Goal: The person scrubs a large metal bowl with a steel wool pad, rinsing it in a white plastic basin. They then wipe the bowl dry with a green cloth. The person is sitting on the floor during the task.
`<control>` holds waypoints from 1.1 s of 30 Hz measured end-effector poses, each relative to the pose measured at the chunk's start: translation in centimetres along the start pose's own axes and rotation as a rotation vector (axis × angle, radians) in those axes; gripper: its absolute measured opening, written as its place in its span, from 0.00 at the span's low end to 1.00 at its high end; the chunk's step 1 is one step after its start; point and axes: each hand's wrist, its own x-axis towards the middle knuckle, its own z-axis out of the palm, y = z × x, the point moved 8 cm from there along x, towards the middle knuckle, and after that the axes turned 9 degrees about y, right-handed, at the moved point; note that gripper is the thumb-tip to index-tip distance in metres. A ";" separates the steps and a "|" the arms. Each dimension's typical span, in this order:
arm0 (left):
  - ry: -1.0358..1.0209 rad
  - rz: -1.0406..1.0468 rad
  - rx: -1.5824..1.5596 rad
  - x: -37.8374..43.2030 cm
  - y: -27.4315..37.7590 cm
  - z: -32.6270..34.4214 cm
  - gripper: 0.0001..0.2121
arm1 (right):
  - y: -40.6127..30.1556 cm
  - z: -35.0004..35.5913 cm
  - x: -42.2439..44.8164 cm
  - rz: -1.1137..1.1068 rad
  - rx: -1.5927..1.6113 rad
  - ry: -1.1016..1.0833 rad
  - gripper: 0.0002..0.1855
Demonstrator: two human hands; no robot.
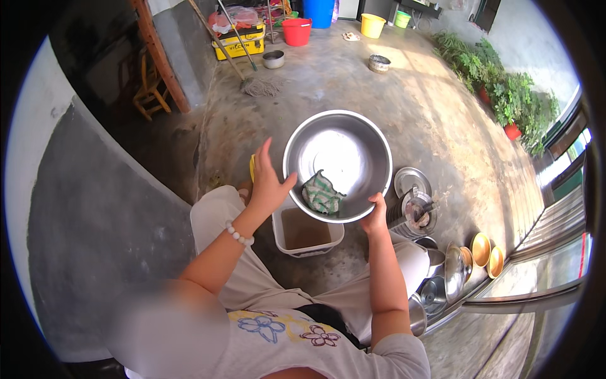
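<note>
A large stainless steel basin (355, 142) is held up in front of me, its open top facing the camera. Inside, at its lower left, lies a crumpled green and white cloth (323, 193). My right hand (375, 215) grips the basin's lower right rim, thumb over the edge. My left hand (271, 185) is at the basin's left side with its fingers spread; the thumb tip is near the rim, and whether it touches cannot be told. Below the basin, between my knees, a white plastic tub (308, 249) of brownish water stands on the floor, partly covered by the basin.
Stacked metal lids and pans (413, 208) stand to the right, with more metal basins (454, 272) and gold-coloured bowls (481, 249) along the wall. Ahead are a mop (260, 87), a red bucket (297, 32), a yellow bucket (372, 25) and potted plants (509, 94).
</note>
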 end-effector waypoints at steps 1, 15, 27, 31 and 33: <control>-0.026 -0.147 -0.145 -0.9 -2.6 0.2 0.39 | -0.2 -0.2 -0.1 0.000 0.009 -0.012 0.28; -0.428 -0.974 -0.765 -11.8 -3.9 3.7 0.19 | -4.0 12.6 -11.5 -1.204 -1.281 -0.232 0.24; -0.695 -0.741 -0.839 -12.1 -0.9 3.5 0.13 | 4.5 14.0 -8.3 -0.642 -0.877 -0.414 0.13; -0.865 -0.963 -0.969 -14.6 -0.4 4.8 0.14 | 1.5 16.3 -7.7 -0.560 -0.361 -0.192 0.16; -0.844 -0.996 -1.066 -14.4 1.7 4.9 0.16 | -1.2 17.9 -8.6 -0.680 -0.253 -0.166 0.16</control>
